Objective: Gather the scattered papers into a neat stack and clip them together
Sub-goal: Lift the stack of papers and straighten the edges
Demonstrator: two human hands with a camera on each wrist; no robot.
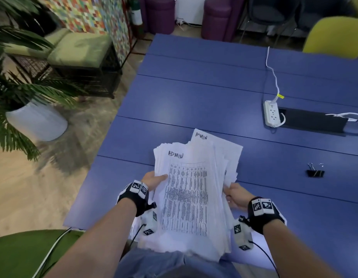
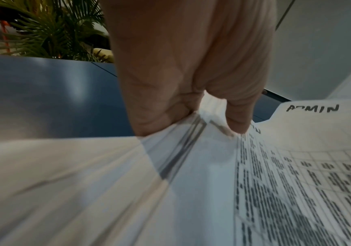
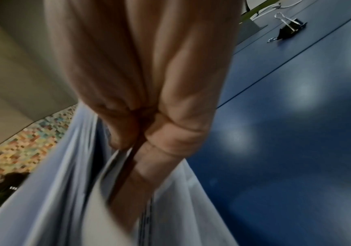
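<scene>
A thick, uneven stack of white papers (image 1: 191, 189) printed with tables and marked "ADMIN" is held over the near edge of the blue table (image 1: 214, 93). My left hand (image 1: 154, 180) grips the stack's left edge, thumb on top; the left wrist view shows the thumb (image 2: 238, 116) pressing the top sheet (image 2: 296, 174). My right hand (image 1: 235, 195) pinches the right edge, fingers curled round the sheets (image 3: 170, 208). One sheet sticks out at the far side, askew. A black binder clip (image 1: 315, 171) lies on the table to the right of the stack, also seen as the clip (image 3: 289, 28).
A white power strip (image 1: 271, 115) with its cord lies at the back right beside a dark cable slot (image 1: 314, 121). A potted palm (image 1: 23, 101) and a green bench (image 1: 73, 51) stand on the floor to the left. A yellow chair (image 1: 338, 35) is at the far right.
</scene>
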